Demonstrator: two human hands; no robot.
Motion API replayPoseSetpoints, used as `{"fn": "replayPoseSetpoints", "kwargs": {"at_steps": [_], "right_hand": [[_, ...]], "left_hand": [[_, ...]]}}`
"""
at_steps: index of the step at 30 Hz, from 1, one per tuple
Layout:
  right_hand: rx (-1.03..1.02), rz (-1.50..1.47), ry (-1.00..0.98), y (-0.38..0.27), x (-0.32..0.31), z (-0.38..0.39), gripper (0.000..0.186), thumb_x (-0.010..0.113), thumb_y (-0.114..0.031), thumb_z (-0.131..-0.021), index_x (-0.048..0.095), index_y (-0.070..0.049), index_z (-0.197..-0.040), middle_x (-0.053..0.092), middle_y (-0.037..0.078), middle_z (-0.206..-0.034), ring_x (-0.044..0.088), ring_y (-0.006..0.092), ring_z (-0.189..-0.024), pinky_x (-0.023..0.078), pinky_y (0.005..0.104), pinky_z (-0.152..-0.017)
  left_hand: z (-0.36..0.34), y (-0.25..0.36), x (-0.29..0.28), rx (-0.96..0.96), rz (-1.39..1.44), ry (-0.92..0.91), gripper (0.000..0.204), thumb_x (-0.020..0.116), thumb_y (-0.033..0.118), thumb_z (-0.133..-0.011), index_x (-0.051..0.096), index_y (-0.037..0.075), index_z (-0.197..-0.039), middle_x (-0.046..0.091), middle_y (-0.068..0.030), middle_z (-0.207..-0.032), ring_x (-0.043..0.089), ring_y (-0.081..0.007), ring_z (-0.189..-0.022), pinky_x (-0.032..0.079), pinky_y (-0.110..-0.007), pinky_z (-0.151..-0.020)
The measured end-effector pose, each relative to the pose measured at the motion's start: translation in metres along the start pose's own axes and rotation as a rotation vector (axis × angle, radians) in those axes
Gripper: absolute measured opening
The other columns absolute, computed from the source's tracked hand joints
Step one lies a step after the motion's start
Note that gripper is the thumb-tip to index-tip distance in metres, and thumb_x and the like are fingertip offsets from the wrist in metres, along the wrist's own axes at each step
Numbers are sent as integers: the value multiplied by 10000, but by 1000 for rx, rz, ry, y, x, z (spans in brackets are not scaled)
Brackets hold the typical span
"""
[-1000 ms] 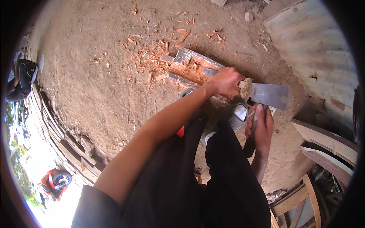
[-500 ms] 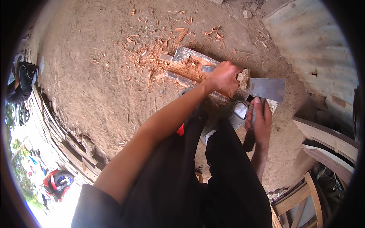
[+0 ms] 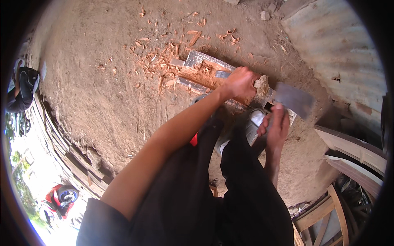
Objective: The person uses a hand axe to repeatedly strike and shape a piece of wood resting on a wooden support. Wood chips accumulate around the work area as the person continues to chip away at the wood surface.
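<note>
Cleaver (image 3: 294, 99): tilted further, board's (image 3: 194, 75) right end; right hand (image 3: 278, 128) clamped on it. Left hand (image 3: 241, 83): clamped on chisel (image 3: 222, 74), covering board's middle. Shavings (image 3: 160, 63): board's left. Shoe (image 3: 257, 118): below board.

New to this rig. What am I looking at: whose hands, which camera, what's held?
No robot here: a person works with two bare hands. The view comes from a wide fisheye camera worn on the head, looking down, hence the dark round rim and bent edges.

The left hand grips what looks like a chisel, its frayed handle end poking out. The right hand holds a broad flat metal tool, blurred, probably by motion.

Under the left hand is a carved piece of wood with worn whitish edges. Reddish wood chips lie scattered on the dirt ground around it.
</note>
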State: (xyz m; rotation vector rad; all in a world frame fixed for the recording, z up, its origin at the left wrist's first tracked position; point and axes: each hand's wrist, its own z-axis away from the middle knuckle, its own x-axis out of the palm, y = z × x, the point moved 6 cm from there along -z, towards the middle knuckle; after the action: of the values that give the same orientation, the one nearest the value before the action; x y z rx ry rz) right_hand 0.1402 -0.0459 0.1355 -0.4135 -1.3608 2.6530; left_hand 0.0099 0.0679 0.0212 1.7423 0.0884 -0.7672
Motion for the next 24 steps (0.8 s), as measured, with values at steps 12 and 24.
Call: {"fn": "replayPoseSetpoints", "kwargs": {"at_steps": [12,24], "right_hand": [[184,97,-92,11,-18,-18,346,524,-444,-1092,554,-101,-1069,448,10,-677,424,102,-477,356,277,-431],[81,-63,-18,19,-26,-22,380,516,-408,-1097,539,-30,-1126,481,17,-670,447,108,-468,389,281,-436]], "left_hand": [[1,-3,11,1,-84,-57,213,692,172,-644,721,68,-828,694,-230,-760,707,-433,-801,579,-512,-752],[2,0,13,3,-96,-54,236,708,183,-660,730,79,-871,704,-219,-773,709,-424,-795,574,-504,-739]]}}
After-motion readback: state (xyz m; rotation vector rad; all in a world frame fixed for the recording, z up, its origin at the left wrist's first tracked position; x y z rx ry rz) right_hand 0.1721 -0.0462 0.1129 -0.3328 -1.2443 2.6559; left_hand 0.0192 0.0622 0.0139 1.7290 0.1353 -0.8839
